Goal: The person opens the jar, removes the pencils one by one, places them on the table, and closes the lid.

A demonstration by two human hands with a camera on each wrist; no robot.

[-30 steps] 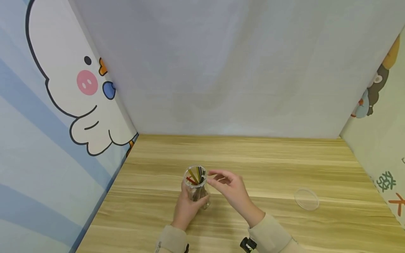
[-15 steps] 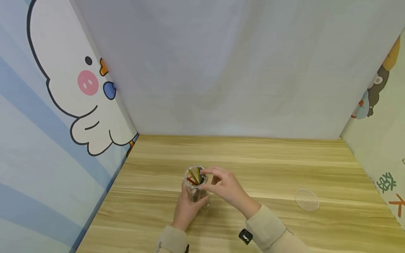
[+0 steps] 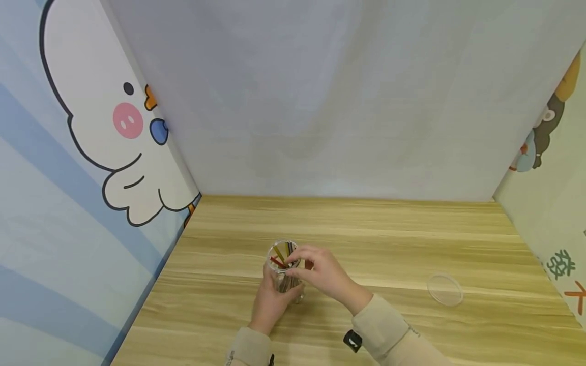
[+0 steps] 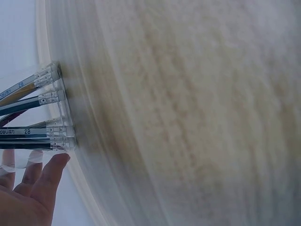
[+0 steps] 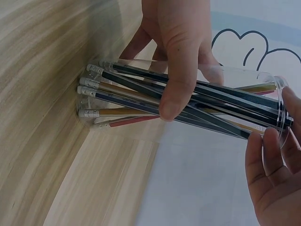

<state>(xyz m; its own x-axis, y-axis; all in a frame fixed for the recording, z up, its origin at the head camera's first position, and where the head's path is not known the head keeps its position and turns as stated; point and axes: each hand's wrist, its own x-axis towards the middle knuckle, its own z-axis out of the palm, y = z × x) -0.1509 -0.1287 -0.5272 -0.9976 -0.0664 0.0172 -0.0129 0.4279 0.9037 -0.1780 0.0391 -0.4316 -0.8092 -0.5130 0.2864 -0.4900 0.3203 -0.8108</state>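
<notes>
A clear jar (image 5: pixel 162 134) stands on the table, holding several pencils (image 5: pixel 127 99) with their eraser ends at the bottom. My left hand (image 3: pixel 270 305) grips the jar's side, its thumb across the front in the right wrist view. At the jar's open mouth is my right hand (image 3: pixel 322 272), fingers bent and a gap between thumb and forefinger. Those fingertips touch or nearly touch the rim and pencil tops; no pencil is seen pinched. In the left wrist view, the eraser ends (image 4: pixel 59 132) show through the jar above left-hand fingers (image 4: pixel 51 176).
A clear round lid (image 3: pixel 445 290) lies on the wooden table (image 3: pixel 366 223) to the right. A pale curtain (image 3: pixel 320 101) hangs at the back. Printed panels stand at both sides, the left one with a white cartoon bird (image 3: pixel 91 101).
My right hand has moved left from beside the jar to over its mouth, and the gap between thumb and forefinger has narrowed. The left hand and the jar stay in place.
</notes>
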